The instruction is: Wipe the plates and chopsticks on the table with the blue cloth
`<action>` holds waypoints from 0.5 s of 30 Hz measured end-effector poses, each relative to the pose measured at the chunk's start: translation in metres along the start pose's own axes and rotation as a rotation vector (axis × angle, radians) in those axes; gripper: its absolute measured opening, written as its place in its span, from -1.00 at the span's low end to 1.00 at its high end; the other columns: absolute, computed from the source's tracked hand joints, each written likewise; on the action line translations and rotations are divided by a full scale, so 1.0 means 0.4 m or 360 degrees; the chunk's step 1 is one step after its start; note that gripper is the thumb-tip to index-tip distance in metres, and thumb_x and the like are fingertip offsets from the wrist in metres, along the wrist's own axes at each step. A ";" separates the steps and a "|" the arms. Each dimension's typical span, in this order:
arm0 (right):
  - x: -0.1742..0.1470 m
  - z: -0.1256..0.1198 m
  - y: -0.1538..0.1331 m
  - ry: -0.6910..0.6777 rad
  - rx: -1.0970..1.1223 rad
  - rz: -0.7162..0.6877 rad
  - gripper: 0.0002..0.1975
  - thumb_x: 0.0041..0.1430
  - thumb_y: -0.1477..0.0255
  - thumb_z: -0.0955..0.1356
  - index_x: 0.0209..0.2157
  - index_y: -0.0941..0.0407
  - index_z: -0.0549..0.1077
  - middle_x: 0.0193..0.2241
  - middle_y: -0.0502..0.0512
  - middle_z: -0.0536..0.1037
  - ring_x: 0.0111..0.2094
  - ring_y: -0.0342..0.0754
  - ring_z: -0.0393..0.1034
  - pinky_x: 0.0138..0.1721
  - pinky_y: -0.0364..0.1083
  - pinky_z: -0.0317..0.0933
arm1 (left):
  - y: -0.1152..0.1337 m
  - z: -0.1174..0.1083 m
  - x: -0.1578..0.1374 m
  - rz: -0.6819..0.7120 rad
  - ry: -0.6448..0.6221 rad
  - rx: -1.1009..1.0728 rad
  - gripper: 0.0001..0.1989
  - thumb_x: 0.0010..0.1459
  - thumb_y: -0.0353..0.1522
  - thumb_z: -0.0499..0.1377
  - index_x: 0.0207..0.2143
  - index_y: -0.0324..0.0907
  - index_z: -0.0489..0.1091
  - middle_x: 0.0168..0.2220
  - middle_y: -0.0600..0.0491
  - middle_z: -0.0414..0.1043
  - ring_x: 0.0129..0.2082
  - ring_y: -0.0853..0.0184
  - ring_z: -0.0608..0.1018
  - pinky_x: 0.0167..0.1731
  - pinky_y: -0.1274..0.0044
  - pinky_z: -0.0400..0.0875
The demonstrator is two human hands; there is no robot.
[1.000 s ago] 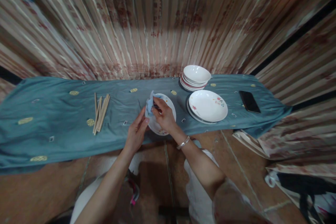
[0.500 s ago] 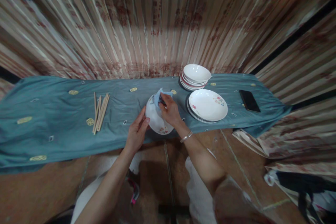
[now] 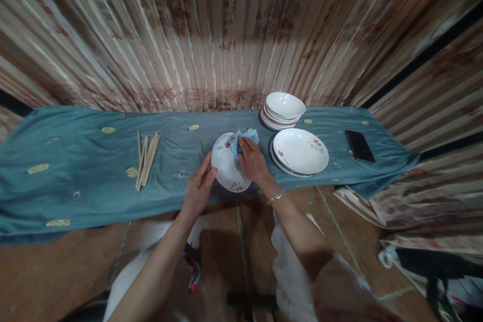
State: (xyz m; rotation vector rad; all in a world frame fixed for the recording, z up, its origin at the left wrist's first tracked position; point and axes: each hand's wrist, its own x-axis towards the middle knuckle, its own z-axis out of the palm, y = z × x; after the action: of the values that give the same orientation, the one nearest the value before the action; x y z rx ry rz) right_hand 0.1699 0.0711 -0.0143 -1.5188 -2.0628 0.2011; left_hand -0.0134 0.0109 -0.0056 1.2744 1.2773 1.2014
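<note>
Head view | your left hand [image 3: 199, 186] pinches the plate [image 3: 226, 166], right hand [image 3: 254, 162] pinches cloth [image 3: 248, 137] | careful: hard rubbing could twist that one-sided grip loose

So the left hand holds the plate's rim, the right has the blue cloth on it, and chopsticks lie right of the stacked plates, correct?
No: the head view shows the chopsticks lying left of the stacked plates. The left hand, plate, right hand and blue cloth are as stated.
</note>
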 end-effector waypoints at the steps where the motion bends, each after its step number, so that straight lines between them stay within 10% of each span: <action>1: -0.004 -0.006 0.000 -0.0048 -0.0069 -0.0003 -0.48 0.23 0.53 0.16 0.23 0.30 0.17 0.16 0.36 0.28 0.16 0.14 0.17 0.20 0.15 0.06 | 0.001 0.000 0.000 0.0002 0.0003 0.0003 -0.27 0.07 -0.02 0.16 0.22 -0.20 0.22 -0.08 -0.09 0.48 -0.15 0.19 0.51 -0.24 0.37 0.53; 15: -0.067 -0.058 -0.006 -0.0466 -0.0524 0.0000 -0.57 0.24 0.56 0.16 0.13 0.21 0.31 0.09 0.28 0.37 0.02 0.13 0.25 -0.05 0.08 0.26 | 0.000 0.011 0.006 -0.0017 0.0026 -0.0069 -0.27 0.06 -0.02 0.17 0.22 -0.19 0.23 0.08 -0.13 0.41 0.00 0.08 0.48 -0.22 0.34 0.55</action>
State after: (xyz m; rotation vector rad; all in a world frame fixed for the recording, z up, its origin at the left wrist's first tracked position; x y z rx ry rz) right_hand 0.1852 0.0412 -0.0034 -1.7701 -2.4201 0.0895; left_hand -0.0093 0.0134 -0.0059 1.2273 1.2615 1.2282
